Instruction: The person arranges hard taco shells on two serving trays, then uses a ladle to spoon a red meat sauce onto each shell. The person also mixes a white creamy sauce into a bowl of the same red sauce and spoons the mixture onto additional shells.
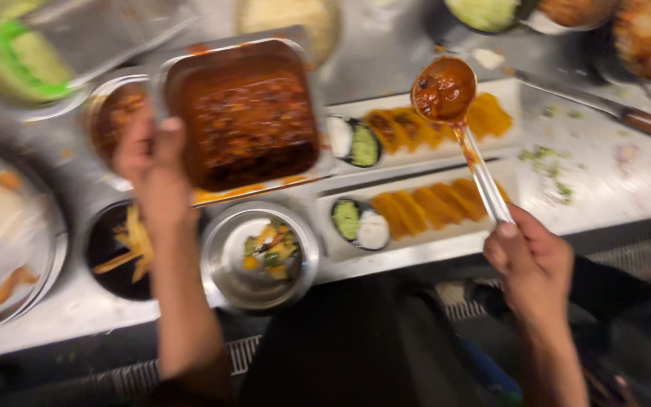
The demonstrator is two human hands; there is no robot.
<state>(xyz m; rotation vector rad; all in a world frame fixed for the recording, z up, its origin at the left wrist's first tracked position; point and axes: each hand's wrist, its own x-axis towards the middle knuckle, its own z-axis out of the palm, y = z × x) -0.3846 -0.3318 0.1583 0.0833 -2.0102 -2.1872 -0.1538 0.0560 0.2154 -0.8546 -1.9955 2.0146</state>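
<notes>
Left hand point(152, 162) wrapped around the near-left corner of a square steel container of chunky red sauce point(249, 120), fingers curled over the rim, holding it above the middle of the steel table point(612, 188). Right hand point(530, 260) closed around the end of a long ladle point(461, 128), pinching the handle just off the table's front edge, bowl heaped with the same red sauce and hovering over the far white tray point(506, 124) toward the back right. Pretty blurry overall, so small details hard to call.

Two long white trays side by side right of the container, each with a row of orange-yellow folded tacos point(431, 207) plus small dark cups of green and white dip point(362, 224) at the left end. Near tray point(416, 241) close to the front edge, just beside the right hand.

Round steel bowl with chopped mixed veg point(265, 252) at the front edge, right under the container. Dark round bowl with yellow strips point(126, 252) just left of it. Another round bowl with reddish stuff point(114, 117) behind the left hand. Big round pan point(9, 234) at the left edge. Knife with a wooden handle point(627, 117) lying near the back right, scattered green bits near it.
</notes>
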